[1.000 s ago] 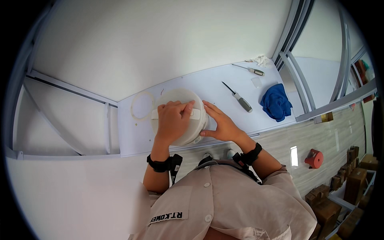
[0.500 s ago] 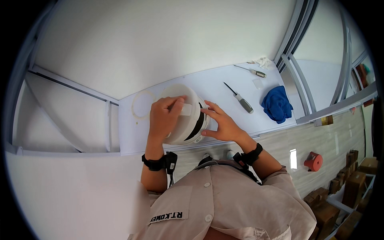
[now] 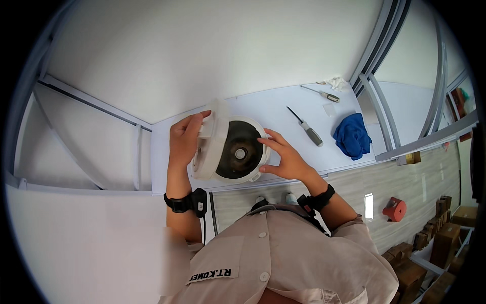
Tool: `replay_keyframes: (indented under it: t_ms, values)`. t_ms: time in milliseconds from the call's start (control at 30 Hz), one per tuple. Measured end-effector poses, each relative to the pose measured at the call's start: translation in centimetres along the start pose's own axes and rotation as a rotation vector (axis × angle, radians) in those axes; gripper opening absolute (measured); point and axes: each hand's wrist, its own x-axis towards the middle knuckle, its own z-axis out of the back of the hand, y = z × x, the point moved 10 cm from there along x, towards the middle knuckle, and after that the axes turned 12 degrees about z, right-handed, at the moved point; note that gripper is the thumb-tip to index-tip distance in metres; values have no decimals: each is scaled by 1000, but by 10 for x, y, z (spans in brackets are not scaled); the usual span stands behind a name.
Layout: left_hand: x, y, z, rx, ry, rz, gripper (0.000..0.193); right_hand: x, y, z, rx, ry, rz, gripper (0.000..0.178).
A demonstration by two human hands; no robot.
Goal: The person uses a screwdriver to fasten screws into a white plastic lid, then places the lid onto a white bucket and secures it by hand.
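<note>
the left hand (image 3: pixel 183 139) is curled round the left side of a round white appliance (image 3: pixel 228 148), gripping its rim and tilting it so the dark hollow inside faces up. the right hand (image 3: pixel 284 158), fingers spread and open, braces its right edge. it sits at the near edge of the white table (image 3: pixel 273 114). this looks like an inspect-and-turn step; any further turning would call for both hands steadying it. to the right lie a screwdriver (image 3: pixel 306 128) and a blue cloth (image 3: pixel 352 136).

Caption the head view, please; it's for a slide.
Left hand tips up a white cooker, right hand steadying its rim, screwdriver and blue cloth nearby.
</note>
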Motion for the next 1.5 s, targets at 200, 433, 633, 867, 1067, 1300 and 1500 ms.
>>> replay_keyframes:
  t_ms: [200, 433, 633, 867, 1067, 1300, 1500]
  values:
    - [8, 3, 25, -195, -8, 30, 39, -1, -2, -2, 27, -11, 3, 84]
    - [7, 6, 41, -313, -25, 77, 42, -2, -1, -4, 35, -10, 6, 85]
    - [1, 5, 56, -336, -151, 136, 41, -2, 0, -4, 30, 0, -5, 86]
    - [-36, -25, 51, -291, -130, 72, 48, -3, 0, -6, 71, 15, -45, 88]
    - [-37, -33, 51, -398, -237, 3, 42, -4, -1, -6, -11, -5, -14, 86]
    - [-33, -28, 55, -388, -229, 1, 41, -6, -2, -9, 36, 10, -68, 89]
    - [-33, -28, 54, -357, -250, 5, 39, -5, 2, -8, 37, 3, -71, 88]
